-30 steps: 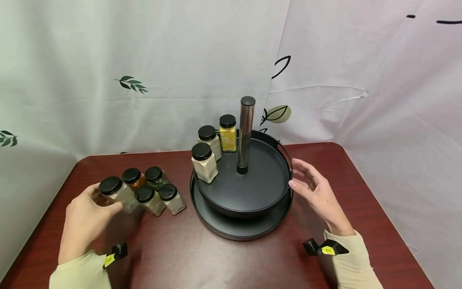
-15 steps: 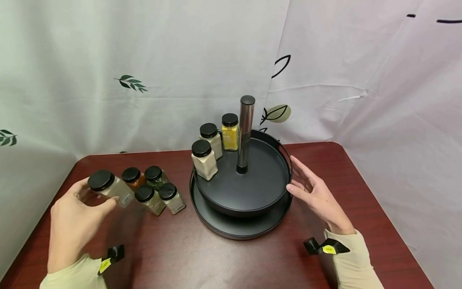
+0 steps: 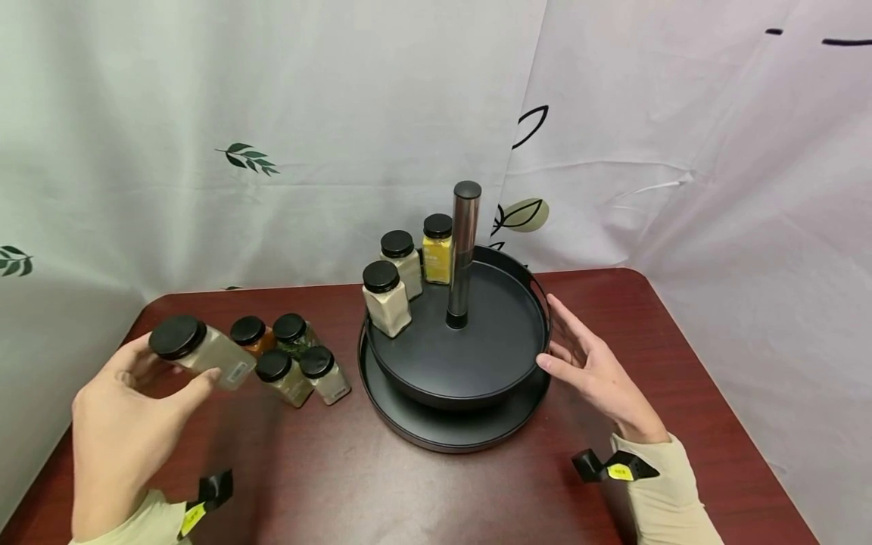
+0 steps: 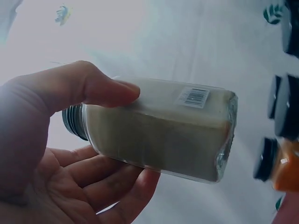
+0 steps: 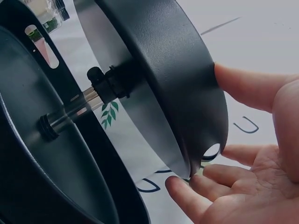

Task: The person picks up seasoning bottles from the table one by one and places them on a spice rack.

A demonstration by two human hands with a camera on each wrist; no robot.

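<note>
My left hand [image 3: 126,420] holds a clear spice jar [image 3: 216,357] with a black lid and pale powder, thumb on one side and fingers beneath. The jar is tilted, lid toward the palm; a barcode label [image 4: 195,97] shows near its base in the left wrist view. My right hand [image 3: 602,375] touches the upper tray [image 3: 477,363] of a black two-tier stand at its right rim. In the right wrist view its thumb [image 5: 247,86] rests on the outer wall, and loosely extended fingers lie by the handle cutout. On that tray's left stand two pale-powder jars [image 3: 387,309] and a yellow one [image 3: 437,257].
Several black-lidded spice jars [image 3: 289,378] cluster on the red-brown table [image 3: 341,492], left of the stand. A metal post [image 3: 463,250] rises from the upper tray. The lower tray [image 3: 453,439] sits on the table. A patterned white cloth [image 3: 341,113] hangs behind.
My left hand has raised the pale-powder jar and drawn it left, away from the cluster. The upper tray has turned slightly clockwise, its jars shifting back and right; my right thumb slid slightly along the rim.
</note>
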